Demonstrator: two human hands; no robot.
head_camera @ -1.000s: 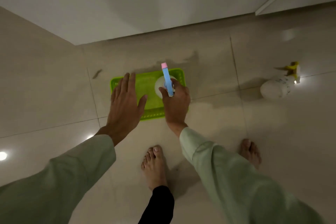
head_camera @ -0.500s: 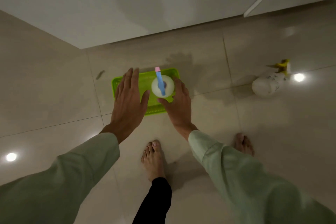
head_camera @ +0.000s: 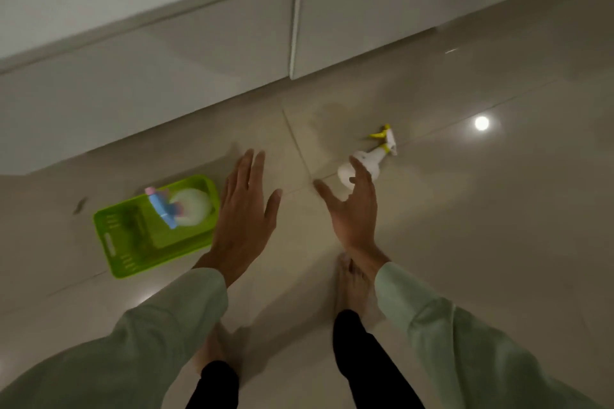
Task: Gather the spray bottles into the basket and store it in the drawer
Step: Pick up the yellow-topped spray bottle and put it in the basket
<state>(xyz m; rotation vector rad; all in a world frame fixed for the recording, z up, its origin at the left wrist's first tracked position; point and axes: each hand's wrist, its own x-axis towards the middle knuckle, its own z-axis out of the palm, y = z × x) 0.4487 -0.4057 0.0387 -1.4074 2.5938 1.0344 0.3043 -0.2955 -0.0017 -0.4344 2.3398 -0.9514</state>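
A green plastic basket sits on the tiled floor at the left. Inside it stands a white spray bottle with a blue and pink trigger. A second white spray bottle with a yellow trigger lies on its side on the floor to the right. My left hand hovers open just right of the basket, holding nothing. My right hand is open with fingers spread, just in front of the yellow-trigger bottle and overlapping it in view, not gripping it.
White cabinet fronts with a vertical seam run along the back, above the floor. My bare feet stand below my hands. Ceiling lights reflect on the glossy tiles. A small dark mark lies left of the basket.
My right hand let go of the blue-trigger bottle, now standing in the basket, and moved right toward the yellow-trigger bottle. The view swung right; the left hand left the basket.
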